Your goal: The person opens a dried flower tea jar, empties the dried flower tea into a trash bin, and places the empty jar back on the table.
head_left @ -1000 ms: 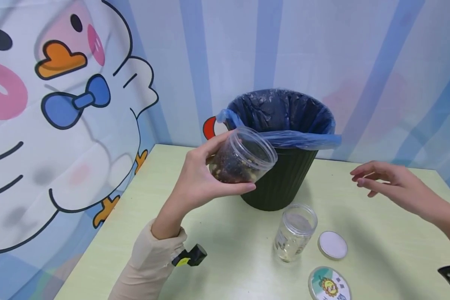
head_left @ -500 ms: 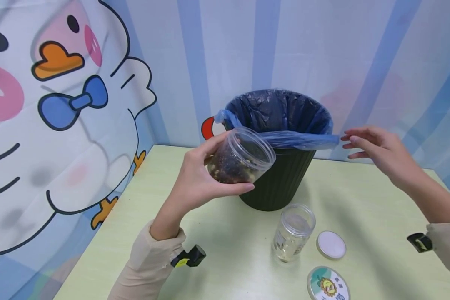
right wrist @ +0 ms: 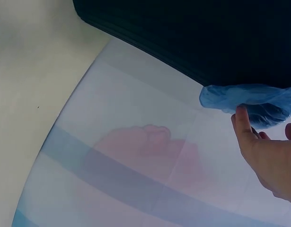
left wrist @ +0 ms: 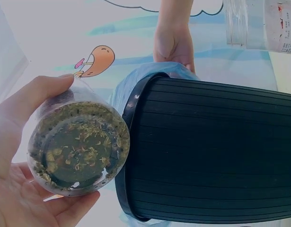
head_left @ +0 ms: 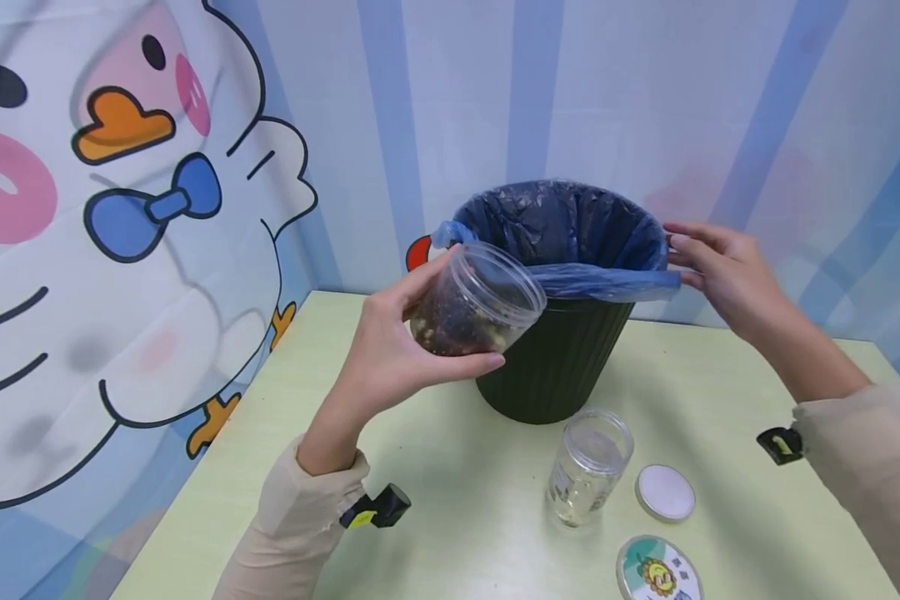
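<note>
My left hand [head_left: 390, 358] grips a clear plastic jar [head_left: 453, 325] from the side, thumb below it. The jar has no lid on and tilts with its mouth toward the black trash bin [head_left: 555, 367]. Dark and yellowish dried bits lie inside it, visible through the jar's base [left wrist: 81, 146] in the left wrist view. A blue trash bag [head_left: 607, 283] lines the bin and folds over its rim. At the bin's right rim is my right hand [head_left: 735, 275], its fingers loosely bent. In the right wrist view a fingertip [right wrist: 242, 113] meets the bag's folded edge.
A second clear jar [head_left: 587, 475], open at the top, stands on the pale table [head_left: 435, 508] in front of the bin. Right of it lie a white lid [head_left: 665, 492] and a lid with a flower print [head_left: 658, 571]. A cartoon-printed cloth [head_left: 465, 108] hangs behind.
My right hand has moved left and up from over the table's right side to the bin's rim. My left hand and the tilted jar have hardly moved.
</note>
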Tool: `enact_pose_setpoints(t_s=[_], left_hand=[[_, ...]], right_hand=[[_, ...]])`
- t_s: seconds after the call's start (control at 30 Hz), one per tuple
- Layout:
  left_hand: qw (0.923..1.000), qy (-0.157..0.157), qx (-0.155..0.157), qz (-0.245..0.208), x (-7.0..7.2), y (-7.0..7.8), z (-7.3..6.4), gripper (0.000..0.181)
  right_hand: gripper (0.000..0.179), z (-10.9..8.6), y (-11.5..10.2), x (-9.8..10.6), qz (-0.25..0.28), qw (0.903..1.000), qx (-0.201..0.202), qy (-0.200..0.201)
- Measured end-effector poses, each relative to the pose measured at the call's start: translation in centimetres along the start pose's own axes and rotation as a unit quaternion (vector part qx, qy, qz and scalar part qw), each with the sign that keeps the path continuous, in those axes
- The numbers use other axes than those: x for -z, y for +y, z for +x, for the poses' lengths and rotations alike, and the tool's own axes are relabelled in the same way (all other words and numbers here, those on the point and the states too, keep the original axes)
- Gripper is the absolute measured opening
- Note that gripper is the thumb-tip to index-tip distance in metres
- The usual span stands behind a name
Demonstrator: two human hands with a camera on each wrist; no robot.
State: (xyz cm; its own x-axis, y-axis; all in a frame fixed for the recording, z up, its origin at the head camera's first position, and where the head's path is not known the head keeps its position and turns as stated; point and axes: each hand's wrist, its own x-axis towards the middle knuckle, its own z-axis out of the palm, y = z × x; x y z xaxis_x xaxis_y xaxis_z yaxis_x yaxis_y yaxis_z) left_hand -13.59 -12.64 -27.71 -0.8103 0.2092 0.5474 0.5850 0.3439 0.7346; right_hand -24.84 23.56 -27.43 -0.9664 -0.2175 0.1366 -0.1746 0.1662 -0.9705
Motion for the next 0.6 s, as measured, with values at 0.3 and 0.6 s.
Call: enact_pose_setpoints(t_s=[0.3, 0.6], left_hand=[[1.0000, 0.010, 0.000, 0.000, 0.2, 0.1, 0.5, 0.093], [0.9993, 0.020, 0.013, 0.028, 0.7, 0.4, 2.0, 0.092]], right_hand=[[0.061, 1.0, -0.3, -1.1, 0.096, 0.9951, -0.001, 0.023], [0.057, 2.3, -1.3, -2.2, -0.066, 0.9960, -0.026, 0.053]])
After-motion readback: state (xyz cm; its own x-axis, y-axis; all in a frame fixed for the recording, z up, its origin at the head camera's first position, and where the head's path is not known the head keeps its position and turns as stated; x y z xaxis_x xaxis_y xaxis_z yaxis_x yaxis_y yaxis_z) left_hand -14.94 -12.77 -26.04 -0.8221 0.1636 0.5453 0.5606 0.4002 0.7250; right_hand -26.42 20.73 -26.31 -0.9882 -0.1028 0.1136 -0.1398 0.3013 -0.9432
